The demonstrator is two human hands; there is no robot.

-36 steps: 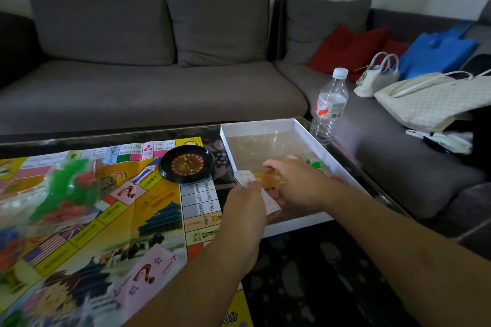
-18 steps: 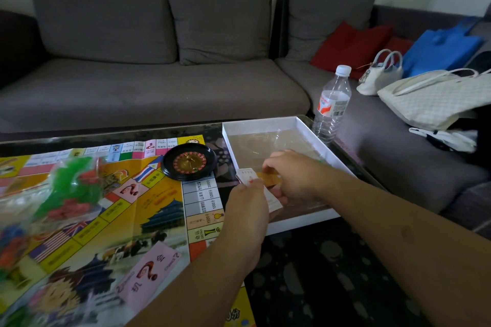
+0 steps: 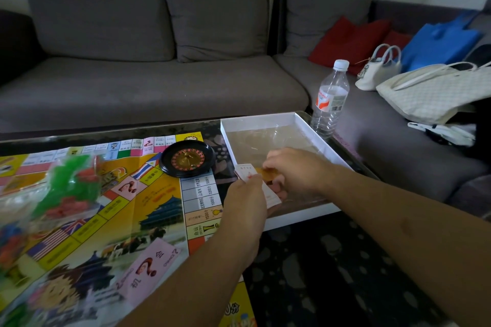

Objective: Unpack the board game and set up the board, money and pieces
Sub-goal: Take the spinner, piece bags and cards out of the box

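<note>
Glass table (image 3: 305, 273), board (image 3: 159, 207) square "3200", hands gripping cards (image 3: 248, 171)

The right hand (image 3: 295, 171) now covers the green pieces in the box (image 3: 279, 121), gripping the orange note (image 3: 269, 174).

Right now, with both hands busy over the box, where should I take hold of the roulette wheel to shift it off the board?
Take the roulette wheel by its raised black rim, fingers coming down from above across opposite edges. It lies flat and low on the board, so there is probably no side wall worth gripping.
</note>
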